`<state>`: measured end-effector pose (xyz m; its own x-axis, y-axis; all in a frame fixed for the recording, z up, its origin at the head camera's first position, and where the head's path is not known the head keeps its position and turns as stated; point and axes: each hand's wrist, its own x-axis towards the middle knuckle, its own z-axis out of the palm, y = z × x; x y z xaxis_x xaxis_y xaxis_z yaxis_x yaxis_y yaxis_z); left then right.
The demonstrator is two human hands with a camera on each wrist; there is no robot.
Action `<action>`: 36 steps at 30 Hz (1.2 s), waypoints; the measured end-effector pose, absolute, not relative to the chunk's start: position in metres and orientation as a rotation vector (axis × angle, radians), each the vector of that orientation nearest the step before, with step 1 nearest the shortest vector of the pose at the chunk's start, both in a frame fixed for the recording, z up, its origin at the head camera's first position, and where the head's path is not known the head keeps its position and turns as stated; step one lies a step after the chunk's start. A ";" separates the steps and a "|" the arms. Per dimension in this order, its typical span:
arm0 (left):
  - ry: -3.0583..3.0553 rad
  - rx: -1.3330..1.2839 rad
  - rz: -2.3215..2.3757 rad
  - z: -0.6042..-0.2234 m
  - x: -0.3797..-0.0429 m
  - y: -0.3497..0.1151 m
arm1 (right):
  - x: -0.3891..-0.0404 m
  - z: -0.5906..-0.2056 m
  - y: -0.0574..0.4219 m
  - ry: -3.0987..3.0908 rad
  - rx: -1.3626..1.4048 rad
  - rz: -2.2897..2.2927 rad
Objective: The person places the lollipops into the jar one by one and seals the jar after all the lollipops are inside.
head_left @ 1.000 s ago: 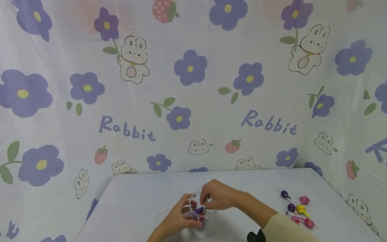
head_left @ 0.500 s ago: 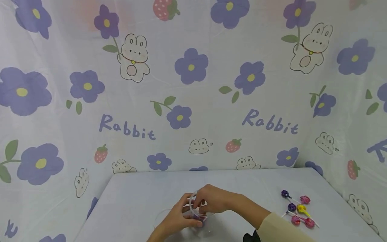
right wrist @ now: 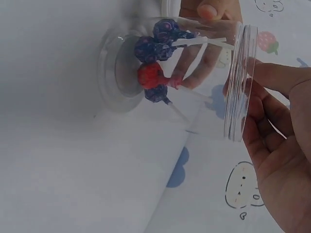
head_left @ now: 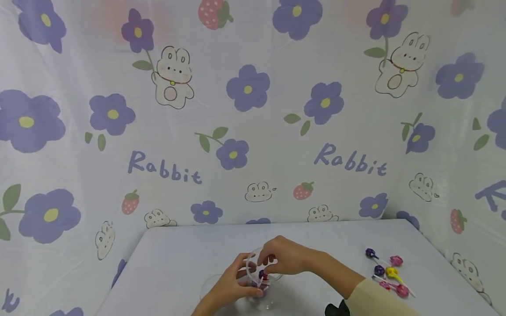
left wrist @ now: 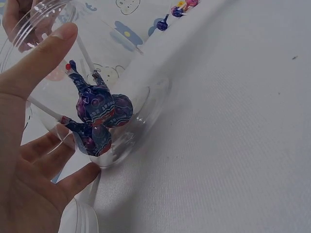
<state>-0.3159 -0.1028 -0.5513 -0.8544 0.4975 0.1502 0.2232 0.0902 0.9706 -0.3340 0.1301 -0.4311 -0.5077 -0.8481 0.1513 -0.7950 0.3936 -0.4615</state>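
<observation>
A clear plastic jar (right wrist: 209, 121) stands tilted on the white table, its mouth toward my right hand. My left hand (head_left: 234, 283) grips the jar's side, thumb and fingers spread around it. Inside, at the bottom, rest several purple-blue wrapped lollipops (left wrist: 95, 104) and a red lollipop (right wrist: 150, 75), white sticks pointing toward the mouth. My right hand (head_left: 282, 259) is at the jar's mouth, thumb and fingers loosely bent near the rim. Nothing shows between those fingers in the right wrist view.
Several loose lollipops, including a yellow lollipop (head_left: 392, 272) and a pink lollipop (head_left: 396, 260), lie on the table's right side. A clear round lid (left wrist: 77, 218) lies by my left hand. A black object (head_left: 337, 308) shows beside the right sleeve. Printed cloth surrounds the white table (head_left: 178, 250).
My right hand dipped lower into the jar's mouth, then rose slightly and its fingers parted from the lollipop it brought there. My left hand keeps holding the jar in place.
</observation>
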 end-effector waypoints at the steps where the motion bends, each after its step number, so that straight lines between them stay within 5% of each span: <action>1: 2.155 0.723 1.845 -0.551 -0.316 -0.103 | -0.334 -0.432 0.132 2.539 -1.495 -0.751; 36: 2.206 0.670 1.799 -0.553 -0.318 -0.102 | -0.327 -0.432 0.206 2.682 -1.240 -0.958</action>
<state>-0.3176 -0.1022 -0.5529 -0.8727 0.4742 0.1161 0.2092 0.1482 0.9666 -0.3268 0.2058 -0.4315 -0.6806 -0.7001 0.2159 -0.6785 0.4912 -0.5462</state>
